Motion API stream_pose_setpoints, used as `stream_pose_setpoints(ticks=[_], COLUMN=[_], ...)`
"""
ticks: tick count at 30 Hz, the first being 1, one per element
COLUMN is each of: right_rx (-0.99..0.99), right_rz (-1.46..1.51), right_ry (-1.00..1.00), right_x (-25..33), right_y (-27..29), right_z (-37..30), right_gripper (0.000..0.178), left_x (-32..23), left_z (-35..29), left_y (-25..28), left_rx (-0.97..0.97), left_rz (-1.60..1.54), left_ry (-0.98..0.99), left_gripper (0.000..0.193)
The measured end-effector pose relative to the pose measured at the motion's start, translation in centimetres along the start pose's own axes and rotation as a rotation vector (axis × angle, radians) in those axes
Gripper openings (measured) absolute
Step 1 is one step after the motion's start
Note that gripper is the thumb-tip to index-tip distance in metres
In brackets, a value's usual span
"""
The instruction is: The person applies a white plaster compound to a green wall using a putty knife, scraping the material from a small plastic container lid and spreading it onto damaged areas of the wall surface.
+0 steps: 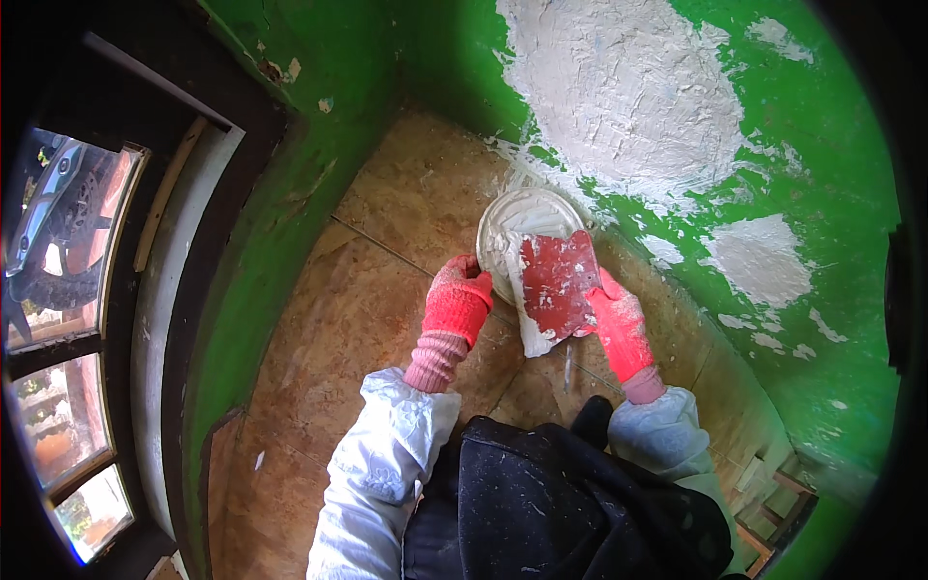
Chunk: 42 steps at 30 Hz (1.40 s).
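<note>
Head view looks straight down on a person crouched in the corner of a room with green walls [831, 145]. Both hands wear red knitted gloves over white sleeves. The left hand [456, 302] is curled around the near left rim of a round white bucket [512, 220] that stands on the brown tiled floor [367, 319], close against the wall. The right hand [619, 324] is closed on the handle end of a broad red trowel [558, 283], whose flat blade lies tilted over the right side of the bucket's mouth; a smear of white plaster clings to the blade's lower left edge. Inside the bucket the surface is white and streaked. On the wall above and to the right of the bucket, a large rough patch of white plaster [619, 87] covers the green paint, with smaller patches further right. To the left stands a dark-framed window [77, 290]. A dark garment [561, 503] covers the person's lap at the bottom.
</note>
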State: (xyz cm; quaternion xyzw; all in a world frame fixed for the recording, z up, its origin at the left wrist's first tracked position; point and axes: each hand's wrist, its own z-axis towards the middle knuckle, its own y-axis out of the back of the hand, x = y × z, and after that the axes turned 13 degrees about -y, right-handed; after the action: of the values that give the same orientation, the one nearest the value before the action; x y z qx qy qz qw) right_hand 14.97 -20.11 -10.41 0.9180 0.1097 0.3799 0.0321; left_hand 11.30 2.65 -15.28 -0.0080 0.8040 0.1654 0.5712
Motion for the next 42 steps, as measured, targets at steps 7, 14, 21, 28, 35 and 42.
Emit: stream_pose_setpoints(ticks=[7, 14, 21, 28, 35, 42], right_rx=[-0.035, -0.045, -0.057, 0.059, 0.102, 0.132], right_rz=[0.113, -0.142, -0.023, 0.023, 0.087, 0.132], right_ry=[0.02, 0.04, 0.023, 0.001, -0.018, -0.016], right_x=[0.4, 1.6, 1.5, 2.8, 1.5, -1.4], right_y=[2.1, 0.5, 1.5, 1.8, 0.5, 0.7], right_z=[2.2, 2.5, 2.1, 1.3, 0.5, 0.4], right_gripper=[0.042, 0.042, 0.042, 0.04, 0.04, 0.043], left_x=[-0.4, -0.7, -2.0, -3.4, -4.0, -4.4], left_z=[-0.1, 0.1, -0.4, -0.5, -1.1, -1.6], left_y=[-0.3, 0.2, 0.6, 0.7, 1.2, 1.6], left_rx=[0.018, 0.045, 0.049, 0.025, 0.079, 0.142], left_rz=[-0.108, -0.183, -0.182, -0.163, -0.091, -0.156], left_ry=[-0.042, -0.124, -0.089, -0.095, -0.041, -0.006], left_gripper=[0.029, 0.035, 0.027, 0.023, 0.035, 0.036])
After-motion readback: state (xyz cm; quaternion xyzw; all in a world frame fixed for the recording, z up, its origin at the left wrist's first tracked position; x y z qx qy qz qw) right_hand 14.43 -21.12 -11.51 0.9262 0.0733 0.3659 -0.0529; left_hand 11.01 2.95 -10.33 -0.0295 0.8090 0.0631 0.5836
